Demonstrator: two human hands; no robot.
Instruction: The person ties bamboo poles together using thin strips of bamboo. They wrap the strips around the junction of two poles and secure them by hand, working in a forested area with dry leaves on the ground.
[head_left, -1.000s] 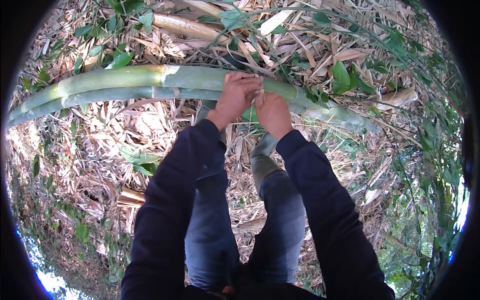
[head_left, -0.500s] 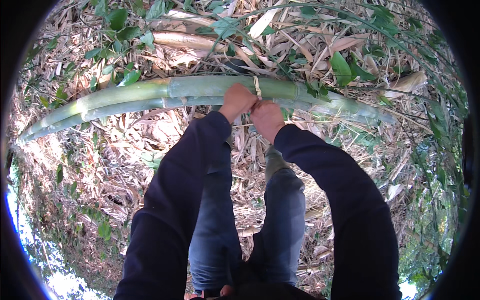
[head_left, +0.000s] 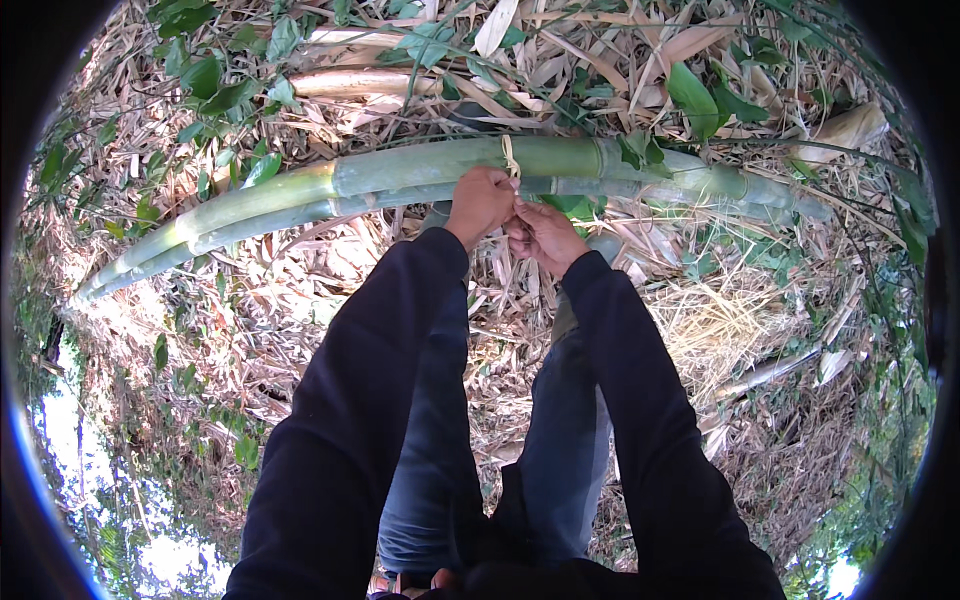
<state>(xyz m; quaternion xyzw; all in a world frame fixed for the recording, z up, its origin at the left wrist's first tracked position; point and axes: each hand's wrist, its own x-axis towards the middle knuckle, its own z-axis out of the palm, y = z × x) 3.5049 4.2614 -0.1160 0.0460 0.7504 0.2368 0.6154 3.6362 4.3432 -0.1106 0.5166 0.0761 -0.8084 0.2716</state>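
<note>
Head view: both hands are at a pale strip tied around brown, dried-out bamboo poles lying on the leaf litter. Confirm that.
Not quite: the bamboo poles are fresh green, not brown and dried-out. The head view shows it. The rest holds: left hand and right hand meet at the pale strip tied around them, on the leaf litter.

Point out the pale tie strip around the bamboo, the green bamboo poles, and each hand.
pale tie strip [head_left: 511, 157], head view, on the band crossing the upper pole.
green bamboo poles [head_left: 420, 166], head view, mid-stem left of the strip.
left hand [head_left: 481, 200], head view, knuckles.
right hand [head_left: 546, 234], head view, back of the hand.
</note>
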